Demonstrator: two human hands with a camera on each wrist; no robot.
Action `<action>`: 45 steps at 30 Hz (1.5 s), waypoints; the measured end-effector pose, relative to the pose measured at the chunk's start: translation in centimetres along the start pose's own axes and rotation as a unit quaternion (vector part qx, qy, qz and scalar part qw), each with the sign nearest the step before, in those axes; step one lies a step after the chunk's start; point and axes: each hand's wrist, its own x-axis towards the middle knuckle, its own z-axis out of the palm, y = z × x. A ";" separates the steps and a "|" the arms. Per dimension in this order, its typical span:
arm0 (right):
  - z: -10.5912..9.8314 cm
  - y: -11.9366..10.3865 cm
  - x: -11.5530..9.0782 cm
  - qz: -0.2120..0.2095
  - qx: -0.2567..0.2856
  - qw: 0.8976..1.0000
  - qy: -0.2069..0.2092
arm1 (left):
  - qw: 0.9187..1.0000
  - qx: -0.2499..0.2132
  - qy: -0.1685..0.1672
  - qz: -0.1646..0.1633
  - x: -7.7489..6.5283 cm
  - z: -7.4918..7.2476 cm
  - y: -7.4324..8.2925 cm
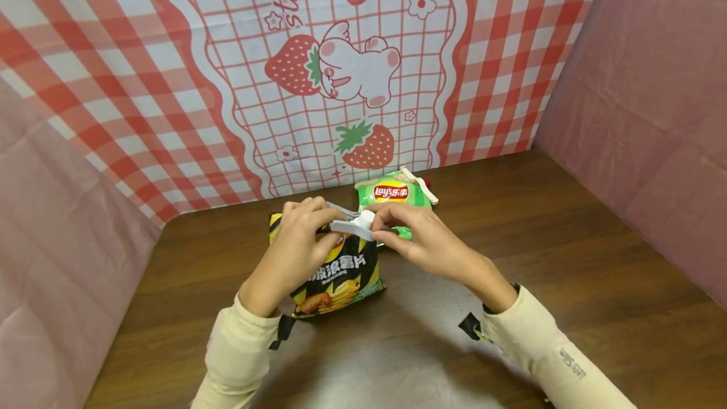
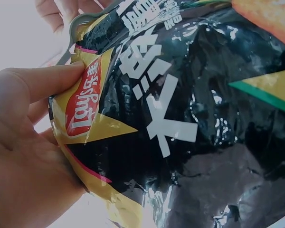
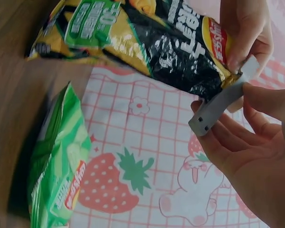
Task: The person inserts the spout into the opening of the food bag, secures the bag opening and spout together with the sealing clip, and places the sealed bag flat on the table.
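A black and yellow chip bag stands tilted over the table, its top edge pinched by my left hand. In the left wrist view, the thumb presses on the bag's front beside the red logo. My right hand pinches a grey bag clip, whose two arms are spread apart at the bag's top. A white piece shows between the clip's arms. From the right wrist, the clip lies across the bag's top corner, near both hands' fingers.
Behind the hands sits a green chip bag with a white clip along its top. A brown wooden table lies beneath. At the back hangs a strawberry-print cloth, with pink cloth at the sides.
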 end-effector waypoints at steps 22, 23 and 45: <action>0.1 1.7 0.3 0.050 0.077 0.996 -0.010 | 1.000 0.020 0.002 0.012 -0.2 0.0 -0.4; -0.1 1.7 0.3 0.050 0.076 0.996 -0.013 | 1.000 0.020 0.000 0.016 -0.2 0.0 -0.4; 0.6 2.5 -0.1 0.044 0.064 0.996 -0.039 | 0.998 0.050 -0.008 0.047 -0.1 0.3 0.1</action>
